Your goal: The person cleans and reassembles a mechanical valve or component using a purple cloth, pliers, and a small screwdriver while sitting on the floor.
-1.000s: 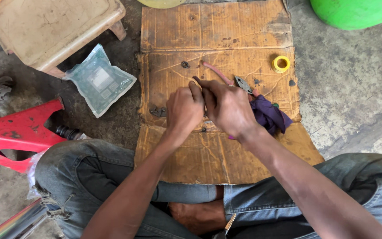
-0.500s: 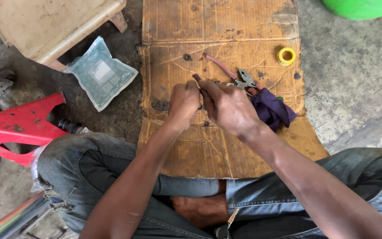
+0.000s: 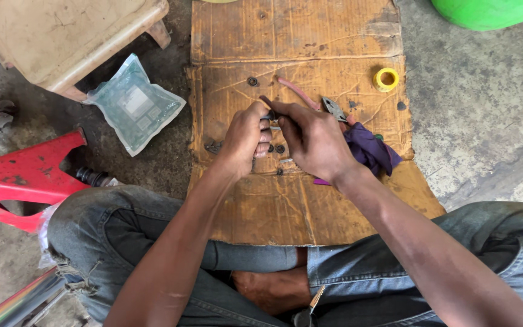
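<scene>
I sit cross-legged over a worn sheet of cardboard (image 3: 298,36) on the concrete floor. My left hand (image 3: 244,138) is closed around a small dark metal part (image 3: 270,115), of which only the tip shows. My right hand (image 3: 311,140) meets it from the right, its fingers pinched on the same part. Under my hands lie a few small dark bits (image 3: 279,149). A pair of pliers (image 3: 334,109) with a pink handle (image 3: 298,92) lies just beyond my right hand. A purple cloth (image 3: 370,149) is bunched beside my right wrist.
A yellow tape roll (image 3: 386,79) lies at the cardboard's right edge, a small washer (image 3: 252,80) near its middle. A clear plastic packet (image 3: 134,109) and a beige stool (image 3: 62,36) are at the left, a red metal frame (image 3: 19,175) below them, a green tub (image 3: 485,11) top right.
My hands stay together on the small part, with only slight finger movement. The view has drifted, so the cardboard and hands sit a little higher in the picture.
</scene>
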